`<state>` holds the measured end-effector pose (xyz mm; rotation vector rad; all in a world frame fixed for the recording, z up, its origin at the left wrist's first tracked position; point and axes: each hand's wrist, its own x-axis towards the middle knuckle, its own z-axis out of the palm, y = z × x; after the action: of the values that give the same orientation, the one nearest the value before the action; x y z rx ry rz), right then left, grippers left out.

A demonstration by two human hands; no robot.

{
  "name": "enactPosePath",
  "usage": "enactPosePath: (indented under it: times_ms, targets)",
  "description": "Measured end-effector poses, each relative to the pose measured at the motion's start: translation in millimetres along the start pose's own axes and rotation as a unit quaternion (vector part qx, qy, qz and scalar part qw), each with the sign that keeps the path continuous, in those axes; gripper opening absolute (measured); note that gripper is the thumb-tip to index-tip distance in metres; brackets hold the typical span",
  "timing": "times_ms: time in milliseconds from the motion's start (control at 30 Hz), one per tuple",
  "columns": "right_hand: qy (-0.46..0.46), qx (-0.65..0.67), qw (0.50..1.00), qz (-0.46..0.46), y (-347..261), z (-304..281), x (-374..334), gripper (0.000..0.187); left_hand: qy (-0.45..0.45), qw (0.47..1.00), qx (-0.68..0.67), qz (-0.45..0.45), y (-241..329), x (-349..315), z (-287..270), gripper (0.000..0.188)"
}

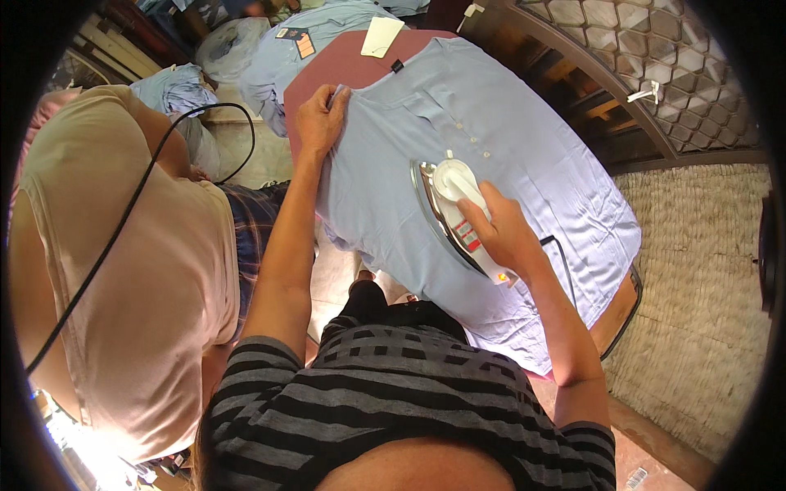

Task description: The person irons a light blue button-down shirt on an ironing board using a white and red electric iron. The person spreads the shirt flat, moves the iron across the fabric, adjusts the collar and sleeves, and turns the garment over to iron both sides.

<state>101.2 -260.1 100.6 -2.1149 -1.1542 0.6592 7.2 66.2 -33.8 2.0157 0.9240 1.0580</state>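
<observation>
A light blue shirt (524, 139) lies spread over a dark pink ironing board (327, 72), its buttoned placket and neckline toward the far end. My right hand (501, 227) is wrapped round the handle of a white clothes iron (458, 184), whose metal soleplate rests on the shirt's front, left of the buttons. A small orange light glows at the iron's heel. My left hand (321, 121) pinches the shirt's edge near the shoulder, at the board's left side. Wrinkles show in the cloth toward the near right end.
A person in a pale pink top (139, 270) sits close on my left. A black cord (131, 204) loops past them. More light blue garments (266, 78), a tag (304, 46) and a cream card (381, 37) lie at the far end. A metal lattice gate (655, 49) stands at right.
</observation>
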Motion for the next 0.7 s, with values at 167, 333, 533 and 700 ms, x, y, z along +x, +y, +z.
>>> enactPosePath:
  times_ms: [167, 333, 533, 700]
  targets:
    - [-0.032, 0.029, 0.997, 0.066, -27.9, 0.2, 28.7, 0.043, 0.019, 1.0, -0.009, -0.007, 0.0, 1.1, 2.0, 0.032]
    - [-0.013, -0.032, 0.999, 0.027, -20.3, 5.9, 39.8, 0.04, -0.046, 0.988, 0.14, 0.056, 10.9, 4.8, 2.6, 0.031]
    - [0.023, 0.026, 0.998, 0.058, -13.0, -8.1, -33.7, 0.038, -0.036, 0.961, 0.244, 0.124, 14.8, 4.3, 3.2, 0.03]
    - [0.004, -0.027, 0.982, 0.185, 10.3, -40.6, -85.6, 0.042, -0.05, 0.95, 0.141, 0.273, 65.2, 10.6, 54.0, 0.028]
